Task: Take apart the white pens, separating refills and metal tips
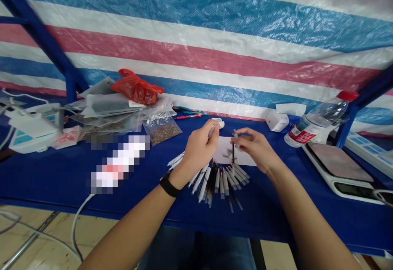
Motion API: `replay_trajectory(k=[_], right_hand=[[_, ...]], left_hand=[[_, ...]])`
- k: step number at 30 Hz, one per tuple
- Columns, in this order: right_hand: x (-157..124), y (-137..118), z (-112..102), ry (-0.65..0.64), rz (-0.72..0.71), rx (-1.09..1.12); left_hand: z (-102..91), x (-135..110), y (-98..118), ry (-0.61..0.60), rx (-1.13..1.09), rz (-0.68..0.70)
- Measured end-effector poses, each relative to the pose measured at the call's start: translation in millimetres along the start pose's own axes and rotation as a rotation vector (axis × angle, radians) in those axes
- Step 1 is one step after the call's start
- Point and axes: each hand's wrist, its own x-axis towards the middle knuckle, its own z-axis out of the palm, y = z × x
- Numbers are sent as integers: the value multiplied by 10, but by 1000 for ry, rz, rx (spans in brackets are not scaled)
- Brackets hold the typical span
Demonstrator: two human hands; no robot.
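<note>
Pen parts at the blue counter [61, 180], both hands occupied.
We note the left hand [199, 149] closed round a slim silvery barrel [212, 129] and the right hand [256, 149] pinching a thin dark refill [233, 152] upright above the fanned pile [219, 180] of smooth plastic tubes. Our worry: the slick, narrow refill could slip and scatter those round tubes.

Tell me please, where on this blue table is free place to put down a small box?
Bare table lies front left, before the charger and the bags. A narrower strip lies between the right hand and the scale. Crowded: the pen parts below the left hand, and the back left.
</note>
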Motion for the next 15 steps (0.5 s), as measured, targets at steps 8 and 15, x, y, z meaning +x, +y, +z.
replay_trajectory(k=[8,15], right_hand=[[-227,139,293,-181,32,-66],[-262,176,343,-208,92,-99]], left_hand=[[-18,31,-55,57,83,45],[-1,31,-60,51,80,45]])
